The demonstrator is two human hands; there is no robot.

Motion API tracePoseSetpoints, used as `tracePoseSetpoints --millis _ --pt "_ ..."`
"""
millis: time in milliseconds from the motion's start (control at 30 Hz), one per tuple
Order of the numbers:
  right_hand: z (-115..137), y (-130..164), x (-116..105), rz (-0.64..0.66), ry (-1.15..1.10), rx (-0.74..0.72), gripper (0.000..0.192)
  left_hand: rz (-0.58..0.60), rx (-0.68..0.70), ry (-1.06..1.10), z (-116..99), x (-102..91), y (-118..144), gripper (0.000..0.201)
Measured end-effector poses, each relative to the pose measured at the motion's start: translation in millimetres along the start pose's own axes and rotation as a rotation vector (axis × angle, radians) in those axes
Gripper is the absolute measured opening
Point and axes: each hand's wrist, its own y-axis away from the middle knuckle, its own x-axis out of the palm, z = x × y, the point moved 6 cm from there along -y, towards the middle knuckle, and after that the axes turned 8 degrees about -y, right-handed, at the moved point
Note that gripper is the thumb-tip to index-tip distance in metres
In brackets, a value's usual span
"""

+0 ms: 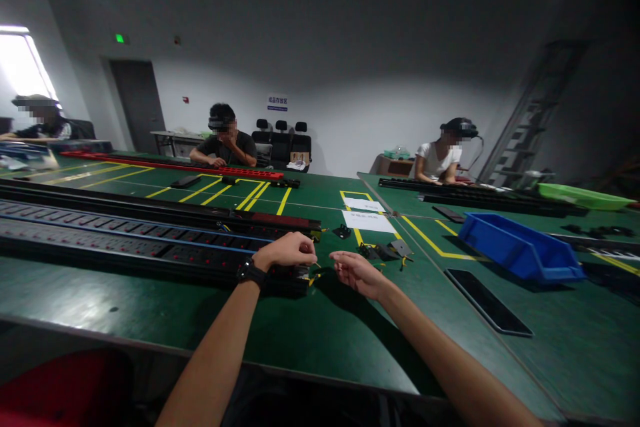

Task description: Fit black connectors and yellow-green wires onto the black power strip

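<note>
We see a rather dim room. The strongest light comes from the window [20,67] at the far left, so bright that it turns to plain white. A small sign [119,38] glows green. The wall [320,47] is palest low in its middle and becomes dark toward the top and the right. On the worktop [360,350] we notice whitish glare, mostly at the near left, and under the right hand [360,275] a dark shadow is lying. The small parts [387,252] beyond it look soft. Toward the edges we find shapes stretched; the ladder [530,107] is faint, and square blocks hide three faces.
</note>
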Motion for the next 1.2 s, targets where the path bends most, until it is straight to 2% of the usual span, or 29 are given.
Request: tracePoseSetpoints --millis 300,600,867,1067,1200 --pt "1 0 0 -0.002 0.044 -0.003 0.023 -0.009 0.014 0.011 1 0.1 1 0.024" --pt "2 2 5 -0.014 0.063 -0.001 0.027 -0.027 -0.038 -0.155 1 -6.0 5 0.024" --pt "4 9 27 0.169 0.582 -0.152 0.036 -0.056 -0.168 -0.355 -14 -13.0 14 0.016" --pt "4 8 36 0.21 0.753 -0.367 0.028 -0.067 -0.191 -0.444 -24 -10.4 14 0.013" --pt "2 7 36 0.229 0.79 -0.397 0.025 -0.107 -0.194 -0.502 -27 -9.4 13 0.013"
